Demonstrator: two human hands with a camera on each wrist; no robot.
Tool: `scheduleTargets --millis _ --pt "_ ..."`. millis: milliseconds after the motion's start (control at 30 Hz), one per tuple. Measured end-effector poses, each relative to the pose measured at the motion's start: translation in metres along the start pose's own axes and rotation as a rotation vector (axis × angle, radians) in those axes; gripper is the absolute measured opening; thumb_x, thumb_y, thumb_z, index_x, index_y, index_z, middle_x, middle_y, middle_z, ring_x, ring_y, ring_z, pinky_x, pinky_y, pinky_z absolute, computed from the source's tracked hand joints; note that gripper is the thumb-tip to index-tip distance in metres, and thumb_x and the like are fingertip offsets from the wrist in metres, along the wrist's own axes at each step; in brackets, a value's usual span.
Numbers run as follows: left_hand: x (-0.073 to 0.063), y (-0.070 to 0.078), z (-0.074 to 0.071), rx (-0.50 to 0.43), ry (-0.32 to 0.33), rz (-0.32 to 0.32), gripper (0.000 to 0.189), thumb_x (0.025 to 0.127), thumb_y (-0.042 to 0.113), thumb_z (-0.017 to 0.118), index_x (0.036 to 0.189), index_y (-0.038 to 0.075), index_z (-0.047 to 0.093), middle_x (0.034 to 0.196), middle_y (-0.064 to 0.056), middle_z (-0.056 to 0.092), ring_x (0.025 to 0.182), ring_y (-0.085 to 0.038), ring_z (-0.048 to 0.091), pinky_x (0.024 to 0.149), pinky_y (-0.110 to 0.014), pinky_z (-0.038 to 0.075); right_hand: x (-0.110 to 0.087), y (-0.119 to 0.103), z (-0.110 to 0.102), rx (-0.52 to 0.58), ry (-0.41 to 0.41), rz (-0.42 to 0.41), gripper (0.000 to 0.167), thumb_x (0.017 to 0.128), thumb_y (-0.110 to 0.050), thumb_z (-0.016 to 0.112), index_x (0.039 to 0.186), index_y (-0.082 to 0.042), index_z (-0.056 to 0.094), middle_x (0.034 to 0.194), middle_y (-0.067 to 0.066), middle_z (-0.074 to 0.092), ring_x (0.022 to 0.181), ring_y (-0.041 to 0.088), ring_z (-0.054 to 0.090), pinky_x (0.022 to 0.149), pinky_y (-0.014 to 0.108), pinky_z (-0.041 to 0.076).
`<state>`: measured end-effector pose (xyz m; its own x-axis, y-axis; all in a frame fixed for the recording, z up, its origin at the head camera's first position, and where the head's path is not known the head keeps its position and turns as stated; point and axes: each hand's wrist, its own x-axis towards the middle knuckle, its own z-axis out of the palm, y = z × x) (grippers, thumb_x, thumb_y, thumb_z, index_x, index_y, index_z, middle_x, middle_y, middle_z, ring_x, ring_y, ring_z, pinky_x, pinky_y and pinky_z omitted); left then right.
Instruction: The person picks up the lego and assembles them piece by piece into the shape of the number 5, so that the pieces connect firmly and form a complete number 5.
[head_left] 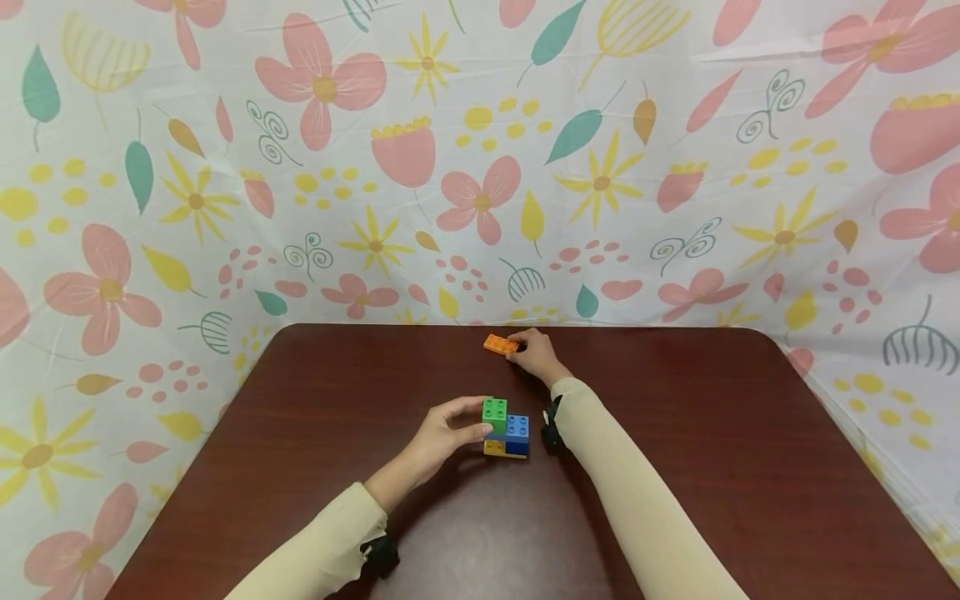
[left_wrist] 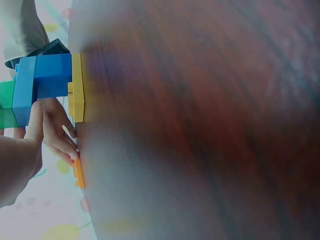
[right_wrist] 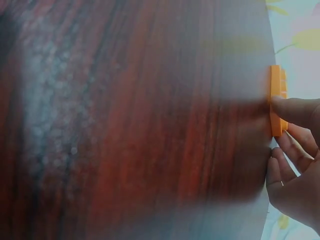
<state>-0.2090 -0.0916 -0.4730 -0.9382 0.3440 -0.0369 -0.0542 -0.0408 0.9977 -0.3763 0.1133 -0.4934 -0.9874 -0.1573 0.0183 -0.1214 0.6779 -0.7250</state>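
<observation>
My left hand (head_left: 441,435) grips a small stack of toy building bricks from its left side, thumb in front and fingers behind. A green brick (head_left: 494,408) tops the stack, on the left end of a blue brick (head_left: 518,425). Under that, in the left wrist view, come a second blue brick (left_wrist: 54,76) and a thin yellow brick (left_wrist: 78,102) at the bottom. Farther off, my right hand (head_left: 538,355) pinches the right end of a flat orange brick (head_left: 495,343), its studs up. The right wrist view shows the thumb on the near side of the orange brick (right_wrist: 275,80).
A dark red-brown table (head_left: 712,458) with rounded far corners lies under both hands. Behind it hangs a white cloth (head_left: 480,108) printed with flowers and leaves. The orange brick is near the table's far edge. A black wrist device (head_left: 381,555) shows at the left cuff.
</observation>
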Motion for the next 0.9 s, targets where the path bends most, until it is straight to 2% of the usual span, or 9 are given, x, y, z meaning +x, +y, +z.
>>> scheduleTargets --millis 133,267,433,567,900 --pt "0.000 0.001 0.000 -0.002 -0.001 0.002 0.048 0.085 0.008 0.073 0.131 0.006 0.059 0.122 -0.013 0.061 0.095 -0.016 0.064 0.088 -0.047 0.052 -0.008 -0.007 -0.005 0.001 0.001 -0.003 0.038 0.090 -0.008 0.066 0.127 0.000 0.061 0.128 0.021 0.051 0.120 0.037 0.047 0.103 0.047 0.039" --pt "0.001 0.001 0.001 0.000 -0.006 0.010 0.048 0.085 0.009 0.074 0.131 0.007 0.059 0.123 -0.013 0.061 0.096 -0.016 0.064 0.088 -0.047 0.052 -0.009 -0.007 -0.008 0.010 0.003 -0.001 0.037 0.090 -0.007 0.067 0.125 0.001 0.062 0.126 0.021 0.052 0.114 0.036 0.050 0.098 0.046 0.043" --pt "0.002 0.002 0.001 0.018 -0.014 0.029 0.048 0.085 0.012 0.074 0.131 0.006 0.059 0.123 -0.014 0.060 0.096 -0.017 0.064 0.087 -0.048 0.052 -0.007 -0.005 -0.010 0.038 -0.007 -0.003 0.037 0.089 -0.008 0.067 0.125 0.000 0.061 0.127 0.021 0.051 0.115 0.036 0.050 0.096 0.047 0.044" --pt "0.002 0.001 0.001 0.019 -0.011 0.021 0.048 0.086 0.011 0.073 0.131 0.006 0.059 0.124 -0.014 0.060 0.095 -0.016 0.064 0.087 -0.048 0.052 -0.007 -0.005 -0.012 0.048 -0.021 -0.018 0.038 0.089 -0.008 0.067 0.126 -0.001 0.061 0.128 0.021 0.051 0.113 0.035 0.052 0.094 0.046 0.046" --pt "0.002 0.001 0.002 0.011 -0.012 0.026 0.047 0.086 0.008 0.072 0.131 0.005 0.058 0.122 -0.014 0.061 0.096 -0.016 0.063 0.087 -0.047 0.052 -0.013 -0.004 -0.026 0.096 -0.019 -0.058 0.039 0.089 -0.007 0.068 0.127 0.001 0.060 0.127 0.021 0.055 0.110 0.035 0.055 0.089 0.045 0.049"
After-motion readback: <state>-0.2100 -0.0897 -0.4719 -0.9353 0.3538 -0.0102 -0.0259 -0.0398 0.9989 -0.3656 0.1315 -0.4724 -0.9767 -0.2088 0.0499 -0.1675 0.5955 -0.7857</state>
